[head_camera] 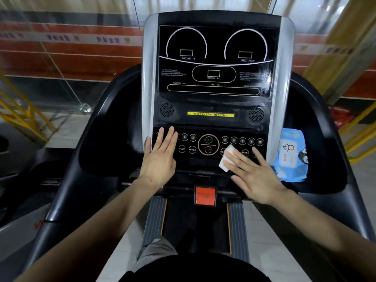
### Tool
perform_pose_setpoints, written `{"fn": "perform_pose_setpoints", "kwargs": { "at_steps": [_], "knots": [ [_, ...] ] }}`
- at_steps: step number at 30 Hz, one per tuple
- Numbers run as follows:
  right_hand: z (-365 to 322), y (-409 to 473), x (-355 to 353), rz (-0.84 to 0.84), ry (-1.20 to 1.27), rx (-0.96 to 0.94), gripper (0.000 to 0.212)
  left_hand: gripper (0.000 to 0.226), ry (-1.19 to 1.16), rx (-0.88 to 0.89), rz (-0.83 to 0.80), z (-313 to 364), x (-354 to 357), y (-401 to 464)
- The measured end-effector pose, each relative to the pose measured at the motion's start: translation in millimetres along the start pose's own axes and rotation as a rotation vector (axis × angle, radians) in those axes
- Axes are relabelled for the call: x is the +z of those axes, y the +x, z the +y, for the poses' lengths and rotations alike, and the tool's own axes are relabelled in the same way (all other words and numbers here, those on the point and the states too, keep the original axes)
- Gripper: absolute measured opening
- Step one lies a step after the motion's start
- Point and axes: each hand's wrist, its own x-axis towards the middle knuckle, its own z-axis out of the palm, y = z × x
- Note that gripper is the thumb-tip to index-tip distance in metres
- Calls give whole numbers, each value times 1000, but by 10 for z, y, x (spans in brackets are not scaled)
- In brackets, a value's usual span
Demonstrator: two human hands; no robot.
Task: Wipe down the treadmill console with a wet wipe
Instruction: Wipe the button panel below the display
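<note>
One view only, head camera, looking down over both forearms at the treadmill console (211, 82).

Right hand (254, 174): flat, fingers straight and spread, pressing a folded white wet wipe (226, 160) onto the button panel (209, 144). The wipe sits just right of the round START/STOP dial (208, 145), over the lower row of keys beside the SPEED label. Nothing is pinched; the cloth is held by downward pressure alone. Judgement: a flat palm spreads force across the cloth and lets it slide sideways over the raised keys.

Left hand (160, 153): also flat and holding nothing, fingers straight, resting on the left end of the same panel, thumb toward the silver side trim (148, 78). Judgement: a brace, steadying the body while the other arm scrubs.

Blue wipes pack (293, 157): lying in the right side tray, just beside the console edge, near the working hand. Judgement: parked there for a quick second sheet.

Upper display (215, 60): dark, with streaky reflections at its right side; cannot tell whether that is moisture or glare.

Progress, as a judgement: wiping is under way on the key panel; cannot tell how much else is done.

Red safety key block (205, 196): below the console, untouched by either hand.
</note>
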Motion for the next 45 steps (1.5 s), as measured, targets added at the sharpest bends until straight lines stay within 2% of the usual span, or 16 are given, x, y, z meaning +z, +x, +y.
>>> {"fn": "perform_pose_setpoints", "kwargs": {
  "at_steps": [4,11,21,34,39,45],
  "knots": [
    [-15,62,39,2,16,-27,56,84,-21,-19,-9,31,56,-82],
    [-642,935,47,71,10,-255,54,82,16,-75,-7,-137,38,-227],
    [-180,455,5,-3,-66,-295,55,81,12,-109,14,-287,12,-295],
    [-1212,1648,-72,17,-97,-449,60,79,-10,-222,44,-568,-93,-449],
    [-1022,1498,-60,7,-86,-445,59,81,-39,-236,48,-560,-100,-478],
    [-387,922,-41,12,-90,-402,55,77,-54,-207,40,-406,-93,-429]
  ]
}}
